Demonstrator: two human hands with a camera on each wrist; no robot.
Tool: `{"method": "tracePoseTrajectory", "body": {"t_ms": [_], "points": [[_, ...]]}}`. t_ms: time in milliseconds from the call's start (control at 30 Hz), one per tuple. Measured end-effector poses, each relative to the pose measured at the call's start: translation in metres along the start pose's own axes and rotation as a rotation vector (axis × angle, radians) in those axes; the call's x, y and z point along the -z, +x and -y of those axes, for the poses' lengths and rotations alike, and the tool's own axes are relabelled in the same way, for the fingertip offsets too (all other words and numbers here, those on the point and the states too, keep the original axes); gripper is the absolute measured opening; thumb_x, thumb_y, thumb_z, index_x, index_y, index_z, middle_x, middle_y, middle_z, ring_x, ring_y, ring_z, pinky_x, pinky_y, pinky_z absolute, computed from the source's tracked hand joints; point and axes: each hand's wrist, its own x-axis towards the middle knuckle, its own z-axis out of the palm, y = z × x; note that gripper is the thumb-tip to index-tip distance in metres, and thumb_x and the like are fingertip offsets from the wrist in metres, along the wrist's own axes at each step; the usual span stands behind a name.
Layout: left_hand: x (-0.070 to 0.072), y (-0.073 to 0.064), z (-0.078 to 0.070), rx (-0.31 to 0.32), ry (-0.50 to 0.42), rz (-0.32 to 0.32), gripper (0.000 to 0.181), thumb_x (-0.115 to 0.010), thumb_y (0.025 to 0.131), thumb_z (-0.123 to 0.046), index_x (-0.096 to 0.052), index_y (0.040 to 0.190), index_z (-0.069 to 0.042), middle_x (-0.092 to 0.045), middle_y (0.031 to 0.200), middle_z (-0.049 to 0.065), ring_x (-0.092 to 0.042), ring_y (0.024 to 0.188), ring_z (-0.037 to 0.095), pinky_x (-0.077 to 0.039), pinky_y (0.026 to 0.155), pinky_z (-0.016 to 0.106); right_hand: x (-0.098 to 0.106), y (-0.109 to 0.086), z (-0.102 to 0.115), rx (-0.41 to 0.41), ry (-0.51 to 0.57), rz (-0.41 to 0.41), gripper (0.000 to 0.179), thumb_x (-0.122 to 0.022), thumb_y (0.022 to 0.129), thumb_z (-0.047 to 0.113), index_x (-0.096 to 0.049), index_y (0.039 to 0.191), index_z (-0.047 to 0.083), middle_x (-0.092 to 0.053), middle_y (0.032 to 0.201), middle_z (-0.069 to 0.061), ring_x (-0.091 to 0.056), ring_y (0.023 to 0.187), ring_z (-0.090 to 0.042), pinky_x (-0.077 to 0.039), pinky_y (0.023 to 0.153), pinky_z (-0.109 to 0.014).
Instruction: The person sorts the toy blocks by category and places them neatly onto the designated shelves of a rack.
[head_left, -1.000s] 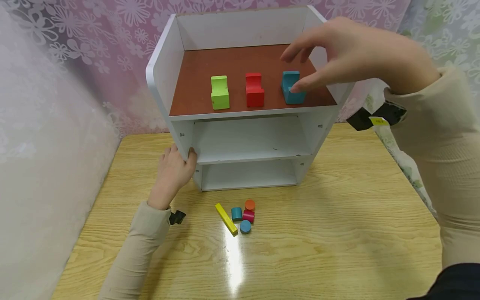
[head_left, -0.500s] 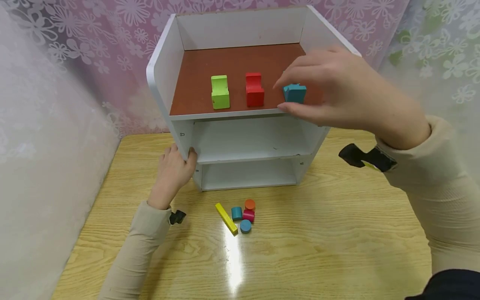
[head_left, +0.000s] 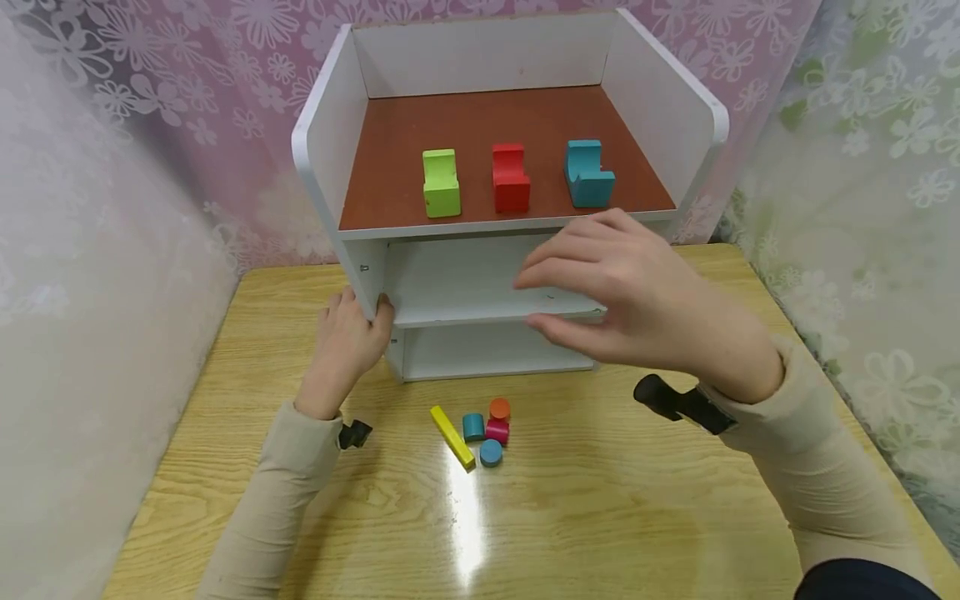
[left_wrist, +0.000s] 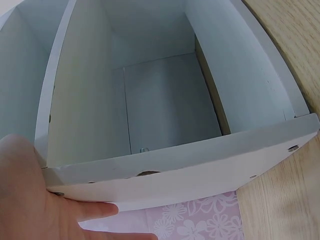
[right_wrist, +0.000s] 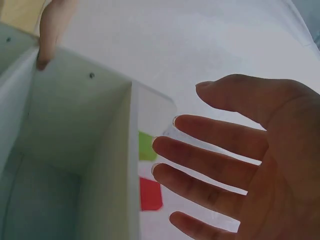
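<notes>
My left hand (head_left: pixel 347 343) grips the left side panel of a small white shelf unit (head_left: pixel 322 158), thumb on the front edge and fingers along the outer face. In the left wrist view, the fingers (left_wrist: pixel 95 211) lie against that panel. My right hand (head_left: pixel 637 304) hangs in front of the middle shelf, holding nothing, with its fingers spread in the right wrist view. Along the front of the brown top stand three notched blocks in a row: lime green (head_left: pixel 442 198), red (head_left: pixel 512 195) and teal (head_left: pixel 592 190).
On the wooden table (head_left: pixel 615 500) before the unit lie a yellow stick (head_left: pixel 453 439), a teal cylinder (head_left: pixel 473 427), an orange cylinder (head_left: pixel 499 409), a crimson cylinder (head_left: pixel 497 431) and a blue cylinder (head_left: pixel 491 453). Flowered curtains (head_left: pixel 862 167) hang behind and to the right.
My right hand has drawn away from the teal block, down and toward me, to the front of the shelves. The teal block stays on top. My left hand has kept its place.
</notes>
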Motion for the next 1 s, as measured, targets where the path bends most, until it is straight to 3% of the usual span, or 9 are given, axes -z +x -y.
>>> {"method": "tracePoseTrajectory", "body": {"t_ms": [600, 1000], "points": [[0.002, 0.0, -0.002, 0.011, 0.003, 0.023, 0.058, -0.026, 0.097, -0.042, -0.041, 0.139, -0.005, -0.049, 0.121, 0.019, -0.044, 0.103, 0.039, -0.033, 0.085, 0.053, -0.087, -0.05, 0.003, -0.123, 0.208, 0.115, 0.027, -0.066, 0.086, 0.033, -0.068, 0.106, 0.015, -0.065, 0.104, 0.006, -0.057, 0.1, -0.01, -0.04, 0.088, -0.034], [0.001, -0.001, -0.001, -0.008, -0.016, -0.008, 0.058, -0.029, 0.096, -0.04, -0.041, 0.136, 0.0, -0.051, 0.117, 0.021, -0.047, 0.1, 0.039, -0.036, 0.082, 0.053, -0.146, -0.074, 0.01, -0.193, 0.3, 0.178, 0.028, -0.069, 0.083, 0.028, -0.067, 0.108, 0.016, -0.065, 0.106, 0.005, -0.055, 0.102, -0.01, -0.041, 0.086, -0.036]]}}
